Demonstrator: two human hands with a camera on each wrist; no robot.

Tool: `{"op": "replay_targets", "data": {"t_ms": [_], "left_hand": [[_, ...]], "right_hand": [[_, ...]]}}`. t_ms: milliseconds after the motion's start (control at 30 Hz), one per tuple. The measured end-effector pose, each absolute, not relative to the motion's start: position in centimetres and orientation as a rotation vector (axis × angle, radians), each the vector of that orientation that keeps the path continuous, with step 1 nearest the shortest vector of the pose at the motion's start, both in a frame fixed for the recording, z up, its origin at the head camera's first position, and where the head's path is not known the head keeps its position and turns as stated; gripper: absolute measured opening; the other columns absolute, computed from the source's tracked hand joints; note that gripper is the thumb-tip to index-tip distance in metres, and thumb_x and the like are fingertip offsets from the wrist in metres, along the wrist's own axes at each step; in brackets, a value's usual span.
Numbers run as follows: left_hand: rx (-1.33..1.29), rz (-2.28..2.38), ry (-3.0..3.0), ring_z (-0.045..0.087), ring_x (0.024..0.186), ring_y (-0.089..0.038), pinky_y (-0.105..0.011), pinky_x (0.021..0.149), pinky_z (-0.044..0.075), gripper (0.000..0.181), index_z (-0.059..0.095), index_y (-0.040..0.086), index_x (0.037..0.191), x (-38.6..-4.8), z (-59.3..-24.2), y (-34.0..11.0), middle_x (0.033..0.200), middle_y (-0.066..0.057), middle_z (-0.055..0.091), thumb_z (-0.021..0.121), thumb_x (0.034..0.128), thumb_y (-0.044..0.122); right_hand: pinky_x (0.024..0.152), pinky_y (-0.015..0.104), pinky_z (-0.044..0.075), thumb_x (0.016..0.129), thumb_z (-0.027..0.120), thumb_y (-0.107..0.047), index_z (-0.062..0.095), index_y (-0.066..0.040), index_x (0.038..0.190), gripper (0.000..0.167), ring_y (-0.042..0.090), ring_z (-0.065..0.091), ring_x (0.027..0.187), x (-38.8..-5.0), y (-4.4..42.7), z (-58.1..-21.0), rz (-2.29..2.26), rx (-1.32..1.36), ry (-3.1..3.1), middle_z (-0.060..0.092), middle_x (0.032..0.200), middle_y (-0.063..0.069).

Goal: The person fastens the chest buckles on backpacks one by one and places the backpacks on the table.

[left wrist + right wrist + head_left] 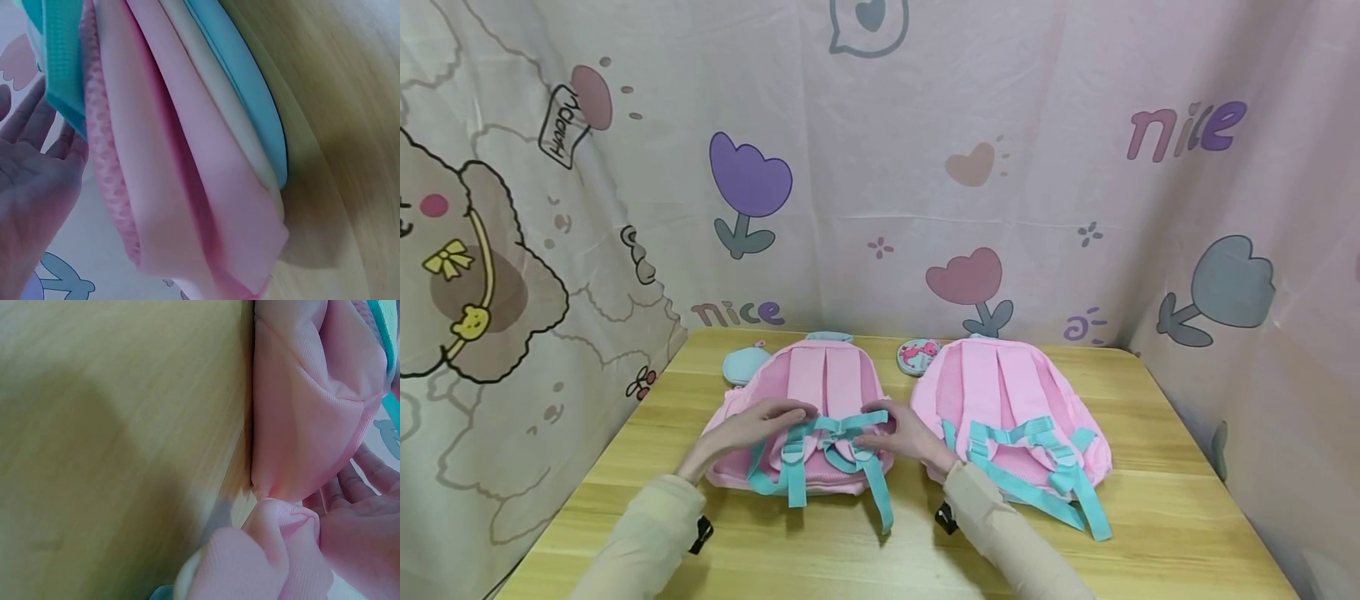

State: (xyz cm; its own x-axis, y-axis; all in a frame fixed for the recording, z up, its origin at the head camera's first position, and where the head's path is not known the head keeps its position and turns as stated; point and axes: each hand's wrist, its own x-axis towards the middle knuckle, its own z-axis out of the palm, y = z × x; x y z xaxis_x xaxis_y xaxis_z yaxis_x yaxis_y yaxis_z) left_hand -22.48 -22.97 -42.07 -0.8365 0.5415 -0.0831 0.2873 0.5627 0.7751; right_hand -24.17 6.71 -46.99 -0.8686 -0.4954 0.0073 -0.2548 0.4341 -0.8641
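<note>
A pink backpack lies with its strap side up at the left centre of the table, its teal webbing straps crossed over the lower back. My left hand rests by the straps from the left; in the left wrist view its fingers are extended, close against the teal webbing. From the right, my right hand reaches to the strap end, thumb and forefinger apart on either side of it. In the right wrist view its other fingers are loosely spread beside the pink fabric; thumb and forefinger are hidden there.
A second pink backpack lies strap side up to the right, close to my right hand. Small round pouches, one plain light blue and one patterned, lie behind the bags on the wooden table. A printed curtain encloses the table.
</note>
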Motion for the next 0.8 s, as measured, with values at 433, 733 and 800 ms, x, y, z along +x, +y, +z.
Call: {"op": "replay_targets", "data": {"t_ms": [433,733,800], "left_hand": [[0.433,1.37,2.41,0.063,0.11,-0.023,-0.032,0.101,0.049,0.06,0.035,0.002,0.154,-22.8,-41.9,-24.1,0.115,-0.015,0.069,0.022,0.1114,0.042],[0.458,1.366,2.361,0.065,0.116,-0.029,-0.037,0.099,0.055,0.059,0.041,-0.003,0.148,-22.6,-41.8,-24.9,0.131,-0.025,0.061,0.031,0.1105,0.041],[0.506,1.341,2.37,0.067,0.111,-0.025,-0.034,0.096,0.056,0.053,0.045,-0.004,0.144,-22.5,-41.9,-25.0,0.131,-0.026,0.062,0.045,0.1081,0.035]], "right_hand": [[0.089,0.025,0.047,0.086,0.081,-0.031,0.06,-0.006,0.133,0.057,0.015,0.056,0.102,-24.3,6.5,-47.2,-1.419,-0.733,2.453,0.066,0.118,0.006],[0.092,0.03,0.047,0.086,0.08,-0.032,0.061,-0.007,0.134,0.058,0.016,0.056,0.104,-24.2,6.6,-47.1,-1.423,-0.702,2.44,0.066,0.119,0.005],[0.093,0.031,0.047,0.086,0.08,-0.032,0.061,-0.007,0.133,0.057,0.016,0.057,0.105,-24.2,6.6,-47.1,-1.418,-0.715,2.447,0.066,0.12,0.005]]}}
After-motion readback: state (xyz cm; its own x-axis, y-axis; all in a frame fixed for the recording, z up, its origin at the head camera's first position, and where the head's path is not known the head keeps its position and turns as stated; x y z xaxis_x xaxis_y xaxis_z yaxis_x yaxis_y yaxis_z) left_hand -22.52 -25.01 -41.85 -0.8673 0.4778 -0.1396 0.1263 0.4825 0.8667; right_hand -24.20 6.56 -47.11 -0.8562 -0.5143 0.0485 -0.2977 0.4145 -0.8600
